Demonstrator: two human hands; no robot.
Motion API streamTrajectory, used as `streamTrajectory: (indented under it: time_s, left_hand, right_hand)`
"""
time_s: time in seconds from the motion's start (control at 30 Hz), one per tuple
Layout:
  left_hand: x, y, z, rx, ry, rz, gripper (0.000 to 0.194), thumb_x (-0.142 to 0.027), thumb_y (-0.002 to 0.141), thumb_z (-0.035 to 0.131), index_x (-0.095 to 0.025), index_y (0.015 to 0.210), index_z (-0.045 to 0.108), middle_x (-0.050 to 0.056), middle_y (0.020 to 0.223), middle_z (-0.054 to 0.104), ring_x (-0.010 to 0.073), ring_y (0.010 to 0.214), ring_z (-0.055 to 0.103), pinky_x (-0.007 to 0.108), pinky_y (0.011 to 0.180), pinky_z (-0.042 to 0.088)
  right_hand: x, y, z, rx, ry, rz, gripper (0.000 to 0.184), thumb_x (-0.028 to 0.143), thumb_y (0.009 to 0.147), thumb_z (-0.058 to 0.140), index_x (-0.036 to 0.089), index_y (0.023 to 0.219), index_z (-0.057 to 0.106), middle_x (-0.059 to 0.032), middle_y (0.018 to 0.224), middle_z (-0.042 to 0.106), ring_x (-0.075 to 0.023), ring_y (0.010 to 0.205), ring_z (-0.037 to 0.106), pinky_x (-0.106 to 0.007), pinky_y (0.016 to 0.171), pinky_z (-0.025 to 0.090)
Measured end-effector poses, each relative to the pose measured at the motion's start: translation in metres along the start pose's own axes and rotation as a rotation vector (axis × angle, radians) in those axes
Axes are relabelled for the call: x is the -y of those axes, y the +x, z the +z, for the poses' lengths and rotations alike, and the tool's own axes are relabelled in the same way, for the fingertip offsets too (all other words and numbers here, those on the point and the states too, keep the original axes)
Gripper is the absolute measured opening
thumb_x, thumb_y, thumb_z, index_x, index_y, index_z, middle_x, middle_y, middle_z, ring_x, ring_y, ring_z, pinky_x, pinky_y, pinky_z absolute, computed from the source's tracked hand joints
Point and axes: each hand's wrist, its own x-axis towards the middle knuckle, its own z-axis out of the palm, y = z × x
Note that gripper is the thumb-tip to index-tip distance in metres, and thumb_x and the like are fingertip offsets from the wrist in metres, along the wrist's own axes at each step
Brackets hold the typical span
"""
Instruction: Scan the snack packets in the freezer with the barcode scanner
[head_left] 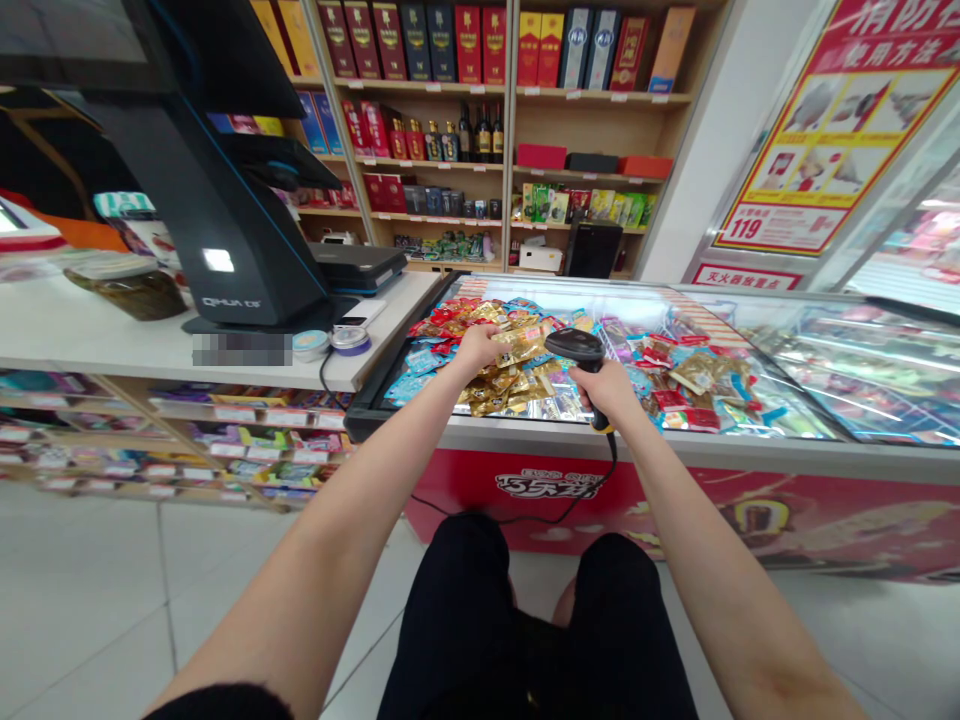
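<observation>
My left hand (pixel 478 347) pinches a gold snack packet (pixel 519 345) and holds it up over the heap of small packets in the display bin (pixel 525 425). My right hand (pixel 609 390) is wrapped round the handle of a black barcode scanner (pixel 576 347). The scanner's head points left at the gold packet, a few centimetres from it. A black cable (pixel 525 518) hangs from the scanner's handle down in front of the red cabinet. Both arms reach forward from my lap.
A black checkout terminal (pixel 225 230) stands on the white counter (pixel 112 345) at the left, with round tins (pixel 330 342) beside it. Glass-topped freezers (pixel 862 370) run to the right. Shelves of boxes and bottles (pixel 480 120) fill the back wall. Tiled floor lies below.
</observation>
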Motion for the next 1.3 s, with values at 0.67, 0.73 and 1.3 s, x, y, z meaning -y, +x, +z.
streamTrajectory:
  time_s: [0.67,0.73,1.3]
  left_hand:
    - [0.000,0.015,0.015,-0.050,0.226,0.122,0.030,-0.023,0.069,0.076,-0.016,0.098,0.080,-0.002,0.068,0.066,0.0164,0.067,0.063,0.026,0.069,0.054]
    - [-0.001,0.016,0.017,-0.060,0.247,0.131,0.031,-0.023,0.069,0.076,-0.017,0.098,0.080,-0.001,0.068,0.067,0.0170,0.068,0.065,0.026,0.070,0.054]
    - [-0.015,0.015,0.035,-0.042,0.257,0.151,0.024,-0.020,0.068,0.076,-0.016,0.092,0.080,-0.001,0.069,0.067,0.0191,0.076,0.067,0.027,0.077,0.054]
  right_hand:
    - [-0.017,0.007,-0.020,-0.022,0.001,-0.050,0.012,0.022,0.072,0.068,0.020,0.073,0.056,0.0041,0.045,0.052,-0.0127,0.035,0.048,-0.023,0.035,0.040]
    - [-0.018,0.006,-0.021,-0.028,0.002,-0.051,0.012,0.023,0.073,0.069,0.020,0.075,0.057,0.0041,0.045,0.052,-0.0130,0.035,0.048,-0.024,0.035,0.041]
    - [-0.032,0.015,-0.034,-0.058,-0.081,-0.018,0.019,0.030,0.075,0.069,0.021,0.066,0.054,0.0009,0.044,0.054,-0.0142,0.035,0.051,-0.025,0.037,0.041]
